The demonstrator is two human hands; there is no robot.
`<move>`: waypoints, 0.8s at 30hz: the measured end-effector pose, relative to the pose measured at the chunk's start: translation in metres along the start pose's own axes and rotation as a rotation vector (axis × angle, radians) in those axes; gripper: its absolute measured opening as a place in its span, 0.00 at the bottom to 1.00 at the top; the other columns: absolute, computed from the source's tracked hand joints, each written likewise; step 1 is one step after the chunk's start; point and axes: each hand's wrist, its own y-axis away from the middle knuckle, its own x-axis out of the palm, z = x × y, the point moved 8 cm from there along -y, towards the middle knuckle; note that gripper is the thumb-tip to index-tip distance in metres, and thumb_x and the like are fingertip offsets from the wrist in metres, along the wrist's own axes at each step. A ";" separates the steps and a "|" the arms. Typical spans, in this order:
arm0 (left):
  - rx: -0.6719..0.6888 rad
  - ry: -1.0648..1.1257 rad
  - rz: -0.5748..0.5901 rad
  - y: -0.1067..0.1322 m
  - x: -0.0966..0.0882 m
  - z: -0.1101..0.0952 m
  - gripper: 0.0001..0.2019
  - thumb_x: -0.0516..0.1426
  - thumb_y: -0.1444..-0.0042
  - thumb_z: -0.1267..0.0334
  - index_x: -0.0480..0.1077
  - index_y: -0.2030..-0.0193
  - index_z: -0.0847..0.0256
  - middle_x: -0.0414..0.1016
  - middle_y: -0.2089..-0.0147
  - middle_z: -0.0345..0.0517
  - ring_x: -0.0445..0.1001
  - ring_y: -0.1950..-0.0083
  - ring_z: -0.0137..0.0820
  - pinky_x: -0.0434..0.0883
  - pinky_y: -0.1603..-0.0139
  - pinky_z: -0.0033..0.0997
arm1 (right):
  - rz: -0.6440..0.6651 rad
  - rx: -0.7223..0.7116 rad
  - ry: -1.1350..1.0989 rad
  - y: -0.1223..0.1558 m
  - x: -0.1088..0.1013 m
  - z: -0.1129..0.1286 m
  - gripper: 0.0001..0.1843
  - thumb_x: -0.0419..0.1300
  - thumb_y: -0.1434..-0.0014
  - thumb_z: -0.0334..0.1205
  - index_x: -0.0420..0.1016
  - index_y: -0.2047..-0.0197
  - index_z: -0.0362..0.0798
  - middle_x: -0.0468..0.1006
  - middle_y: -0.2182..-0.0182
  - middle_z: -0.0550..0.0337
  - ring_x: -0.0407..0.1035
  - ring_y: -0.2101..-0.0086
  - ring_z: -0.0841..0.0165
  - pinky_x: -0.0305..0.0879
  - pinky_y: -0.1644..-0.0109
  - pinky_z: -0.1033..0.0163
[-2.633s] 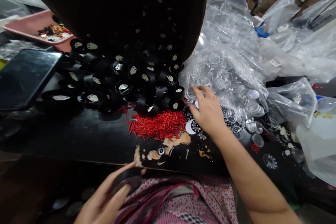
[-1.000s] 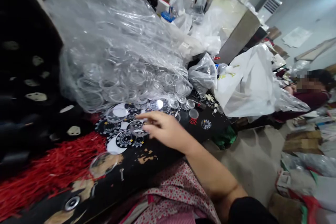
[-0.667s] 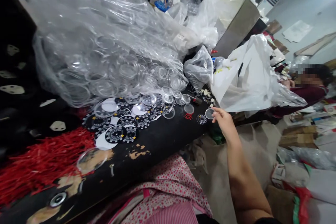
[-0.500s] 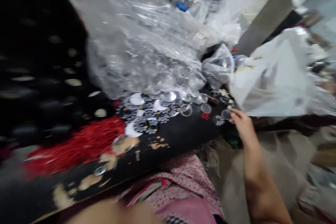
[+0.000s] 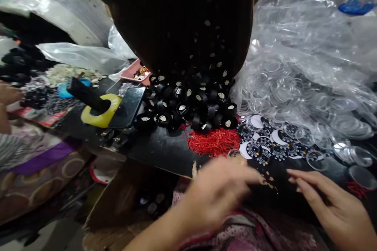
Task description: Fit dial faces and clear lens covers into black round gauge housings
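My left hand (image 5: pixel 218 192) is smeared by motion above the table's front edge, fingers stretching to the right; what it holds, if anything, does not show. To the right, my right hand (image 5: pixel 338 204) has thumb and fingertips pinched together over the black tabletop, and anything between them is too small to make out. Just beyond both hands lie black-and-white printed dials (image 5: pixel 279 151). A pile of thin red pieces (image 5: pixel 215 143) sits left of the dials. Clear round discs (image 5: pixel 363 176) rest beside my right hand, with a few red pieces near them.
Black round cases (image 5: pixel 179 108) spill from a large dark bag (image 5: pixel 182 15). A clear bag of transparent rings (image 5: pixel 294 78) stands at the right. A phone (image 5: pixel 128 106) leans by a yellow tape roll (image 5: pixel 88 117). Another person's hand (image 5: pixel 8 96) is at the far left.
The view has swung left, bringing the dark bag and cases to the middle. My right hand has left the clear disc at the right end and come nearer. My left hand has risen over the table edge.
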 end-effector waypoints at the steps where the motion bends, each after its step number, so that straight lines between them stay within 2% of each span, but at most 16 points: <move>1: 0.094 -0.211 -0.112 -0.017 -0.017 -0.007 0.09 0.62 0.46 0.57 0.78 0.59 0.50 0.81 0.63 0.45 0.77 0.51 0.47 0.70 0.42 0.49 | 0.035 -0.041 -0.016 -0.005 0.009 0.010 0.12 0.58 0.38 0.51 0.79 0.56 0.60 0.83 0.63 0.60 0.79 0.66 0.62 0.75 0.60 0.57; 3: 0.166 -0.407 -0.257 -0.049 -0.045 -0.009 0.10 0.57 0.40 0.58 0.76 0.54 0.53 0.80 0.57 0.48 0.73 0.44 0.46 0.61 0.35 0.52 | 0.082 -0.085 -0.070 -0.013 0.025 0.028 0.11 0.57 0.36 0.47 0.79 0.55 0.59 0.83 0.65 0.62 0.78 0.67 0.65 0.75 0.62 0.62; 5: 0.166 -0.508 -0.292 -0.079 -0.063 0.000 0.14 0.59 0.42 0.56 0.75 0.51 0.56 0.78 0.51 0.52 0.71 0.43 0.50 0.59 0.35 0.57 | 0.150 -0.141 -0.127 -0.019 0.042 0.049 0.11 0.55 0.34 0.44 0.78 0.54 0.59 0.82 0.65 0.62 0.78 0.66 0.66 0.74 0.62 0.62; 8: 0.146 -0.551 -0.268 -0.108 -0.071 0.017 0.20 0.61 0.45 0.53 0.72 0.47 0.59 0.77 0.49 0.56 0.73 0.46 0.52 0.63 0.40 0.59 | 0.283 -0.267 -0.163 -0.020 0.065 0.076 0.11 0.54 0.33 0.41 0.77 0.54 0.58 0.82 0.62 0.62 0.77 0.63 0.65 0.73 0.56 0.57; 11: 0.159 -0.532 -0.253 -0.114 -0.069 0.026 0.23 0.62 0.45 0.55 0.69 0.44 0.59 0.76 0.48 0.57 0.74 0.47 0.48 0.67 0.42 0.55 | 0.334 -0.291 -0.153 -0.019 0.077 0.084 0.11 0.53 0.33 0.39 0.77 0.54 0.57 0.82 0.62 0.61 0.76 0.62 0.65 0.72 0.53 0.54; 14: 0.231 -0.464 -0.279 -0.101 -0.063 0.020 0.27 0.63 0.46 0.59 0.64 0.40 0.57 0.70 0.41 0.55 0.71 0.42 0.43 0.68 0.39 0.48 | 0.346 -0.246 -0.162 -0.018 0.082 0.087 0.11 0.53 0.33 0.39 0.76 0.52 0.55 0.82 0.60 0.59 0.76 0.60 0.64 0.72 0.55 0.55; 16: 0.278 -0.295 -0.296 -0.084 -0.060 0.014 0.28 0.64 0.46 0.60 0.62 0.39 0.54 0.68 0.40 0.51 0.71 0.41 0.40 0.68 0.39 0.42 | 0.367 -0.231 -0.177 -0.017 0.086 0.093 0.14 0.53 0.33 0.39 0.74 0.47 0.55 0.81 0.57 0.58 0.75 0.59 0.63 0.73 0.55 0.55; 18: 0.271 -0.096 -0.316 -0.065 -0.060 0.012 0.27 0.65 0.47 0.61 0.64 0.41 0.51 0.69 0.42 0.47 0.71 0.41 0.37 0.69 0.39 0.36 | 0.412 -0.242 -0.177 -0.016 0.089 0.099 0.17 0.54 0.33 0.39 0.71 0.42 0.56 0.81 0.54 0.57 0.75 0.58 0.63 0.72 0.54 0.55; 20: 0.210 0.078 -0.348 -0.044 -0.063 0.014 0.23 0.65 0.47 0.63 0.68 0.44 0.50 0.72 0.46 0.42 0.72 0.43 0.34 0.69 0.40 0.31 | 0.420 -0.251 -0.143 -0.019 0.087 0.097 0.17 0.53 0.33 0.38 0.71 0.42 0.55 0.80 0.54 0.57 0.74 0.57 0.63 0.71 0.53 0.54; 22: 0.113 0.257 -0.345 -0.024 -0.060 0.023 0.20 0.65 0.48 0.64 0.71 0.47 0.50 0.73 0.48 0.39 0.72 0.46 0.32 0.69 0.42 0.28 | 0.335 -0.213 -0.048 -0.028 0.078 0.083 0.15 0.52 0.32 0.38 0.73 0.45 0.52 0.80 0.56 0.55 0.74 0.57 0.62 0.70 0.52 0.52; 24: -0.029 0.423 -0.235 -0.009 -0.043 0.036 0.18 0.64 0.47 0.61 0.72 0.48 0.49 0.73 0.46 0.40 0.72 0.46 0.33 0.72 0.46 0.28 | 0.204 -0.149 0.091 -0.040 0.066 0.064 0.16 0.54 0.33 0.40 0.73 0.45 0.49 0.78 0.56 0.51 0.73 0.57 0.59 0.69 0.51 0.49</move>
